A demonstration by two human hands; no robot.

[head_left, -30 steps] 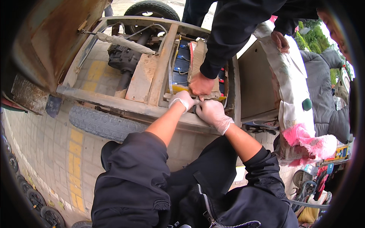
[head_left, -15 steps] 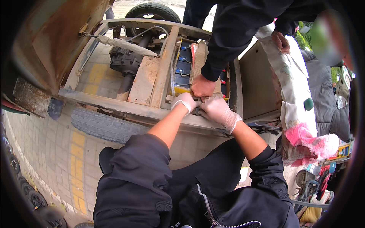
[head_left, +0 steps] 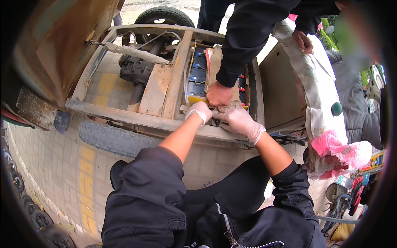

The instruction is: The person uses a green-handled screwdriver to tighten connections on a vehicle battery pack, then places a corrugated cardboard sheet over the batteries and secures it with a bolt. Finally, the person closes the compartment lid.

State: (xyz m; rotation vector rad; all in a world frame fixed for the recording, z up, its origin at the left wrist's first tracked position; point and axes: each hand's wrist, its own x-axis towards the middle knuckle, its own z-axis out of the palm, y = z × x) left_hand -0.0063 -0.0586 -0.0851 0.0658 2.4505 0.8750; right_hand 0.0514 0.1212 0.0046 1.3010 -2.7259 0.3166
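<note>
My left hand (head_left: 199, 110) and my right hand (head_left: 240, 122), both in thin translucent gloves, meet at the near rim of a metal frame (head_left: 140, 117). Their fingers are closed around something small and greyish between them, mostly hidden. Just beyond, a co-worker's bare hand (head_left: 219, 94) presses down on a strip of cardboard (head_left: 215, 68). That cardboard lies among batteries (head_left: 198, 75) with blue and red terminal parts, set in a bay of the frame. A yellow edge piece (head_left: 197, 99) shows just past my left hand.
Left of the bay are a rusty plate (head_left: 156, 89) and a dark axle housing (head_left: 136, 69). A tyre (head_left: 111, 138) lies under the near rail, another wheel (head_left: 165, 16) at the far side. A white-covered seat (head_left: 297, 70) with a pink cloth (head_left: 337, 151) stands at right.
My right hand has shifted slightly and its fingers lie flatter over the near rim. My left hand and the co-worker's hand stay nearly in place. The whole view has shifted a little.
</note>
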